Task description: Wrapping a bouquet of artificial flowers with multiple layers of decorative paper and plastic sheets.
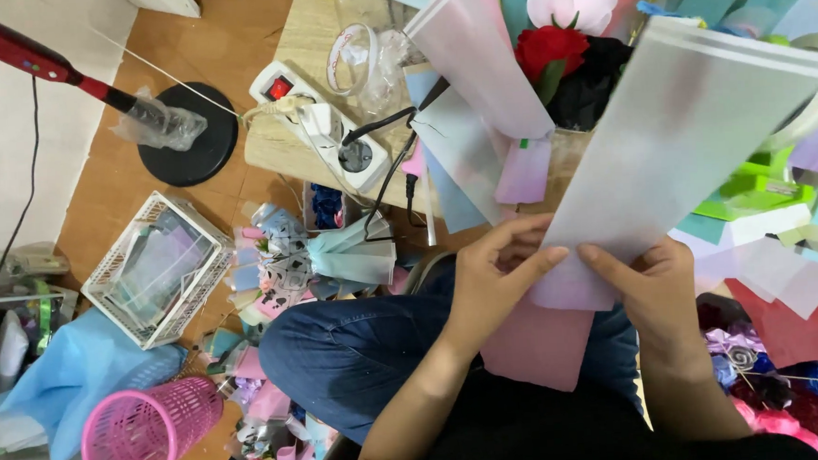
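Both hands, the left hand [494, 277] and the right hand [650, 287], pinch the lower edge of a frosted wrapping sheet [675, 141] held over the lap, in front of the counter [307, 147]. It looks like a fold being set; next, the red rose [549, 50] bouquet likely needs careful alignment.

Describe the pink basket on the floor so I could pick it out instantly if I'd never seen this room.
Start at the wooden floor left of the seated person's blue-jeaned knee. Near the bottom left edge, beside a crumpled light-blue cloth, lies the pink basket, tipped on its side. It is round, bright pink plastic mesh, unlike the square white wire basket above it.
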